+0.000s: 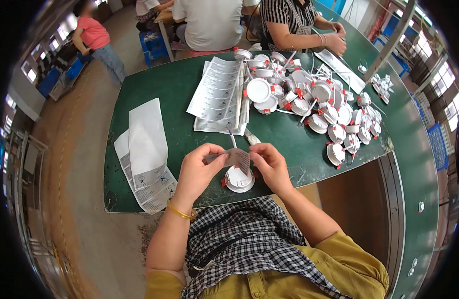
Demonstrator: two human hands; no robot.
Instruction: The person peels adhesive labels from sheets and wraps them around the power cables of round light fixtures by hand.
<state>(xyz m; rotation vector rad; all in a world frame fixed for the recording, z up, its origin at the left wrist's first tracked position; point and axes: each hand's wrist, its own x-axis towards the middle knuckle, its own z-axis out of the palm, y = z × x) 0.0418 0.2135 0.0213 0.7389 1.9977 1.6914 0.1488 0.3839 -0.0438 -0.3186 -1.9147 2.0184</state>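
- Left hand (202, 167): the fingers are closed on the left end of a small printed label (237, 159), thumb nearest the wearer. The grip sits at the end, probably so that most of the strip stays uncovered.
- Right hand (272, 167): thumb and forefinger are brought together at the label's right edge and appear to pinch it. Holding both ends presumably keeps the thin, curved piece under control.
- Round white lamp (239, 181): it lies on the tabletop (182, 137) near its near edge, directly below the label, with red clips (224, 182) at its sides. Neither hand visibly grips it; its place in front of the body seems chosen for easy reach by both hands. Whether the label touches it cannot be told.
- Label sheets (215, 92): overlapping, they lie beyond the hands, their printed faces up, likely for ready access.
- Pale sheets (148, 132): these overlap at the left, partly blank and partly printed, apart from the lamp, which perhaps leaves the middle free for handling.
- Pile of lamps (321, 92): similar white lamps with red clips are heaped at the far right, well apart from the single lamp, perhaps to keep one piece separate at a time.
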